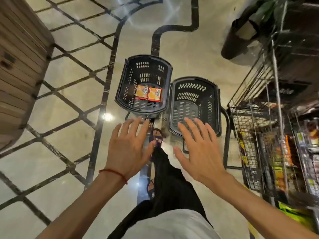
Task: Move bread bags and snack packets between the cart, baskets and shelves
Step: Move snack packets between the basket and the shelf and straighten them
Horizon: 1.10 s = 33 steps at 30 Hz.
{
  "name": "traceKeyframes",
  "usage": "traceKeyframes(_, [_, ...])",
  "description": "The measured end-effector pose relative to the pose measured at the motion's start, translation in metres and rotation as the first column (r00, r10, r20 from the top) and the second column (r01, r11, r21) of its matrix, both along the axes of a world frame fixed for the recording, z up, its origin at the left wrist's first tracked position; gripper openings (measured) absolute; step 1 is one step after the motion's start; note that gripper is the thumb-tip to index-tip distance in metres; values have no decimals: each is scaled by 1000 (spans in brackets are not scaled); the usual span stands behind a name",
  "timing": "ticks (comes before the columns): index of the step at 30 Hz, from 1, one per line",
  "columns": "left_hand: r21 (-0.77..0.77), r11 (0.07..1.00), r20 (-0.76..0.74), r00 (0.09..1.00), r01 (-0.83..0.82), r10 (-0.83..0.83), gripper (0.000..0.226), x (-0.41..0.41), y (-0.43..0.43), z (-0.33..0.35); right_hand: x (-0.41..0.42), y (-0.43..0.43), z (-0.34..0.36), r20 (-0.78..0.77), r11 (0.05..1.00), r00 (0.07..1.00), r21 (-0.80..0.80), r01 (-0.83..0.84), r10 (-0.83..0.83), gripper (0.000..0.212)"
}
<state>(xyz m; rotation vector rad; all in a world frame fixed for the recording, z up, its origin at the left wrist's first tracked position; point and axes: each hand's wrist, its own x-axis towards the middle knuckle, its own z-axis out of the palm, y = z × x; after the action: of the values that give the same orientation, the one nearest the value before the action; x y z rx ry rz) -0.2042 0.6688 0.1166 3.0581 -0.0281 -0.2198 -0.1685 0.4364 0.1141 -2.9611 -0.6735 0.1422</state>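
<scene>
Two black plastic baskets stand side by side on the floor ahead of me. The left basket holds two orange snack packets lying flat on its bottom. Nothing lies in the right basket. My left hand hovers with fingers spread and straight, just short of the left basket's near rim, holding nothing. My right hand is spread the same way above the near end of the right basket, also holding nothing.
A wire cart and wire shelves with blurred packets stand on the right. A wooden counter is at the left. A dark bin sits at the back right. My leg and sandalled foot are between the hands.
</scene>
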Motion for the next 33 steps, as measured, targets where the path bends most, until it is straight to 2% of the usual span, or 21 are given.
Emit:
traceKeyframes(8, [5, 998, -90, 994, -65, 65, 66, 169, 78, -34, 181, 82, -45, -54, 1000, 998, -6, 12, -12, 69])
traceKeyframes(16, [-28, 999, -167, 986, 20, -25, 66, 305, 145, -93, 309, 144, -104, -65, 997, 998, -80, 13, -18, 69])
traceKeyframes(24, [-152, 987, -251, 964, 53, -90, 68, 410, 189, -225, 380, 202, -212, -112, 986, 984, -112, 125, -137, 67])
traceKeyframes(31, [-223, 975, -290, 956, -15, -52, 66, 472, 199, -359, 426, 232, -354, -164, 973, 960, -66, 220, -228, 64])
traceKeyframes(33, [-198, 980, -309, 949, -5, -58, 64, 480, 199, -396, 435, 236, -396, -160, 971, 958, -40, 234, -237, 63])
